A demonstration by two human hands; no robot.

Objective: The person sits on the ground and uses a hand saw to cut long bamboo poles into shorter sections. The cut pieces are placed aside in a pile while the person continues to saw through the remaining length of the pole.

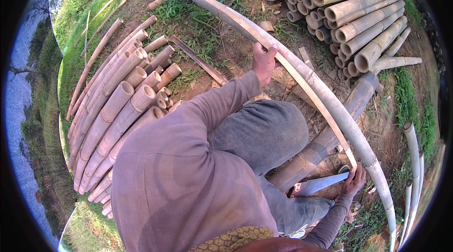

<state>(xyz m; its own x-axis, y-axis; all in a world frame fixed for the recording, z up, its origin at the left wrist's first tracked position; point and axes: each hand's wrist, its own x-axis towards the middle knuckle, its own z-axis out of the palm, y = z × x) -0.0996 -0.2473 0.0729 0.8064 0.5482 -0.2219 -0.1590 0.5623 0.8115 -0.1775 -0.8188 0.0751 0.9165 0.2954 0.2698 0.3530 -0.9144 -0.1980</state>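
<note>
A long pale bamboo pole (302, 70) arcs across the view from the upper middle to the lower right. Against its near side lies a thin, flat bamboo strip (317, 99). My left hand (264, 64) is closed on the strip's far end, its thumb and fingers right at the pole. At the strip's near end, my right hand (354, 181) has its fingers wrapped round it, close beside the pole. Just left of that hand, a hand saw (321, 185) with a bluish blade and an orange-and-black handle lies low, by my leg.
Cut bamboo poles are piled at the left (108, 105) and the upper right (351, 11). A thick dark bamboo log (306, 150) lies under the pole. Several thin poles (413, 157) stand at the right edge. Split bamboo (198, 61) lies on grassy, chip-strewn ground.
</note>
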